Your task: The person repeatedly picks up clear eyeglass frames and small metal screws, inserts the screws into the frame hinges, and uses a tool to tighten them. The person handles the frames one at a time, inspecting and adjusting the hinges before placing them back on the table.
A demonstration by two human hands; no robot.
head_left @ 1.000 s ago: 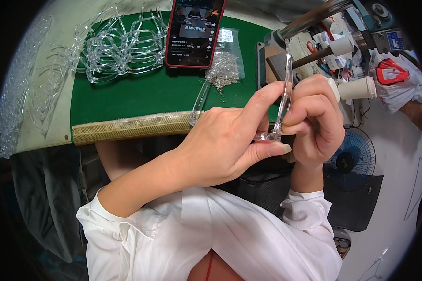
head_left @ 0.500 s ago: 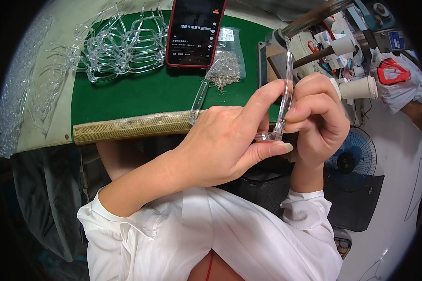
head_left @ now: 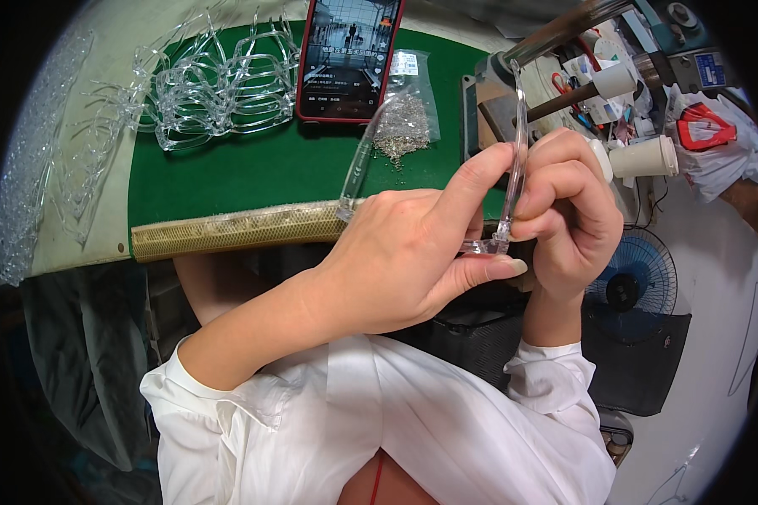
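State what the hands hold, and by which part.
A clear eyeglass frame: the left hand grips its front, partly hidden, near one hinge; the right hand has fingertips at that hinge; whether gripping is unclear.

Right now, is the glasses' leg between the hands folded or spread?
Spread: the clear leg points away from the front piece, mostly hidden behind the left hand.

Left hand (head_left: pixel 396 259) is holding a clear glasses frame (head_left: pixel 521 126) by one corner, right hand (head_left: pixel 576 210) is pinching it near the hinge (head_left: pixel 503 237). Red-cased phone (head_left: pixel 345 63) is just sitting between a pile of similar frames (head_left: pixel 219 108) and a bag (head_left: pixel 419 82) of shiny bits (head_left: pixel 402 139).
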